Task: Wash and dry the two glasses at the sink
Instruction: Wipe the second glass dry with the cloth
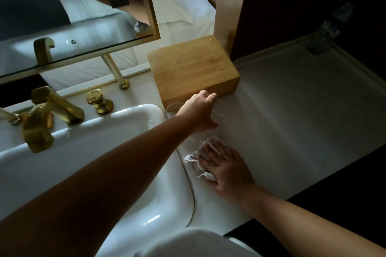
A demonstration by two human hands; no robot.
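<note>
My left hand reaches across the sink and curls over a clear glass standing on the table just in front of the wooden box. I see only 1 glass (mostly hidden). My right hand lies flat, fingers straight, pressing a white cloth onto the table beside the basin.

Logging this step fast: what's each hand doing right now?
Left hand: fingers curled round a glass beside the wooden box.
Right hand: open, pressing flat on a white cloth.
</note>
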